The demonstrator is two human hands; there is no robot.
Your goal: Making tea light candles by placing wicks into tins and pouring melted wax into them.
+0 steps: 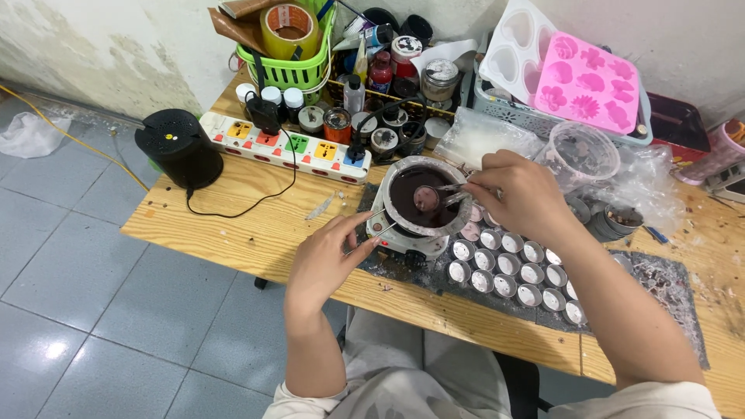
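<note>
Left hand [324, 262]: grip closed on a thin metal tool [371, 237] beside the melting pot [423, 203].
Right hand [521, 194]: grip pinching a small spoon [434, 198] over the dark liquid.
Pot: mid-surface, beside rows of small cups [512, 273].
Risk: drips missing the cups; a nudge could tip the pot.

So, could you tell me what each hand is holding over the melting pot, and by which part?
The right hand pinches a small metal ladle by its handle end. The left hand grips the handle of the melting pot.
</note>
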